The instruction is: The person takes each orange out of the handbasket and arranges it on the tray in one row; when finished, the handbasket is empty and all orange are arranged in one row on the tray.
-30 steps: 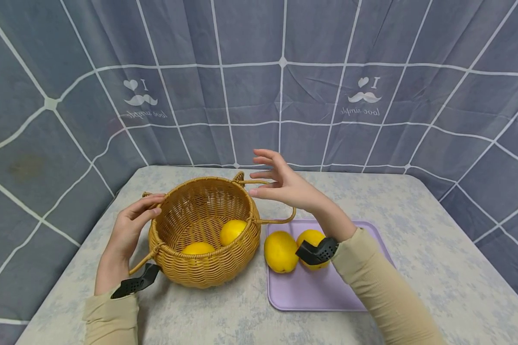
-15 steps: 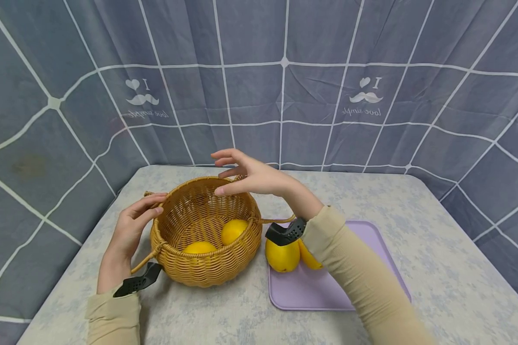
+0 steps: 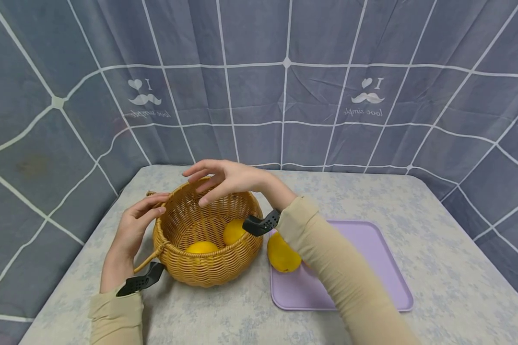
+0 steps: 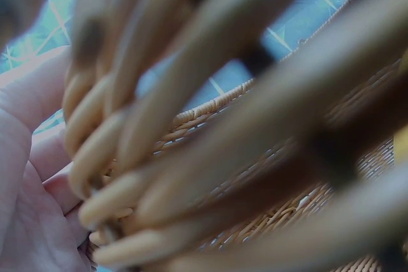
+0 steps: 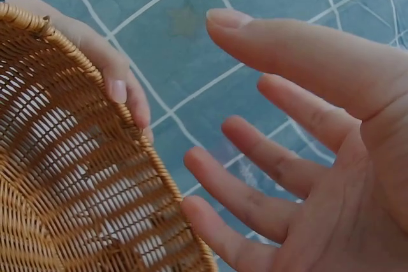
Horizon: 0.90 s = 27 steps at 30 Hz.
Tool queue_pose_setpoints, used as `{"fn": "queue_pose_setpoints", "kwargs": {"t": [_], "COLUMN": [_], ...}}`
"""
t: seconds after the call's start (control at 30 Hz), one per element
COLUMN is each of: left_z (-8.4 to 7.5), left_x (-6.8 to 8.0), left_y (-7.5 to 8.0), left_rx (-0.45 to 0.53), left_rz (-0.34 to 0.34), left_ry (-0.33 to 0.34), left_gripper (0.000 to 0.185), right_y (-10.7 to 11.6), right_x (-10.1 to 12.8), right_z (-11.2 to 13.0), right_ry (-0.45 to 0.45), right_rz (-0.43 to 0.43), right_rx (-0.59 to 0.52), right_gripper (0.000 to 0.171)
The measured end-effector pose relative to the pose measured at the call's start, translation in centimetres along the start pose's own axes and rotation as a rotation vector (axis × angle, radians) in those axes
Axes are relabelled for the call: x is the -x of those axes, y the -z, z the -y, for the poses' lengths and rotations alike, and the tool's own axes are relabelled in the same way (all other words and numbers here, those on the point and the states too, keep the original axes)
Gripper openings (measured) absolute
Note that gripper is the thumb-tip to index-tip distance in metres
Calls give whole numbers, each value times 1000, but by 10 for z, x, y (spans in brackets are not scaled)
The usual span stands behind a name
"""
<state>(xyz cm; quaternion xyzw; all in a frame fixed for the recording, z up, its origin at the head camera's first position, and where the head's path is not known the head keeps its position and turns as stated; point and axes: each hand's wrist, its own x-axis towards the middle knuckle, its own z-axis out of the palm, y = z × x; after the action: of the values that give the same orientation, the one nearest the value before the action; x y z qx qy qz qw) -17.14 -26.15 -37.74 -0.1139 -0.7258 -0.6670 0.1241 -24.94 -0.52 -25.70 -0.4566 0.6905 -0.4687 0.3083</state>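
Since a second earlier, the right hand (image 3: 226, 178) had travelled leftward from the far handle to a spot above the mouth of the round woven wicker basket (image 3: 207, 235), and its beige sleeve (image 3: 328, 258) had come to hide one of the two yellow fruits on the tray. The left hand (image 3: 135, 225) had barely shifted.

The right hand's grip was wide and held nothing: the fingers were spread and nearly straight, palm down over the basket's near-left rim, which the right wrist view showed just beside the fingertips (image 5: 210, 218). The left hand rested its fingers against the outer left wall and rim by the loop handle (image 3: 148, 256), apparently to steady the basket on the surface; the fingers lay mostly straight along the weave rather than curled round it.

The basket stood left of centre on the pale mottled surface (image 3: 224, 311), touching nothing but the left hand. Its cane was golden brown, tightly plaited, with a braided rim and an open lattice wall. Inside lay two smooth yellow lemon-like fruits (image 3: 203, 247). Just right of it, a flat lilac plastic tray (image 3: 371, 268) with rounded corners carried another yellow fruit (image 3: 281, 254). A grey-blue cloth backdrop (image 3: 285, 96) with white grid lines hung behind.
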Motion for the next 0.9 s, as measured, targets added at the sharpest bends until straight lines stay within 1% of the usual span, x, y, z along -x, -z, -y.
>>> {"fn": "queue_pose_setpoints", "kwargs": {"t": [0.13,0.4,0.53,0.6,0.67,0.77,0.9], "left_z": [0,-1,-1,-1,0,1,2], "left_x": [0,1,1,1,0,0,1], "left_y": [0,0,-1,-1,-1,-1,0], "left_rx": [3,11,4,1,-5,-14,-27], "left_rz": [5,0,2,0,0,-1,-1], "left_ry": [3,4,0,1,0,0,-4], "left_gripper": [32,30,30,30,31,31,31], "right_y": [0,2,1,-1,-2,-4,-6], "right_x": [-9,-23,-25,-26,-27,-28,-29], "right_z": [-7,-24,-35,-41,-48,-59,-67], "right_ry": [-8,-67,-78,-70,-65,-66,-74], "right_rz": [34,99,140,153,156,159,192], "right_rx": [-36,-111,-128,-118,-102,-108,-153], "right_gripper": [63,57,58,57,57,55,55]}}
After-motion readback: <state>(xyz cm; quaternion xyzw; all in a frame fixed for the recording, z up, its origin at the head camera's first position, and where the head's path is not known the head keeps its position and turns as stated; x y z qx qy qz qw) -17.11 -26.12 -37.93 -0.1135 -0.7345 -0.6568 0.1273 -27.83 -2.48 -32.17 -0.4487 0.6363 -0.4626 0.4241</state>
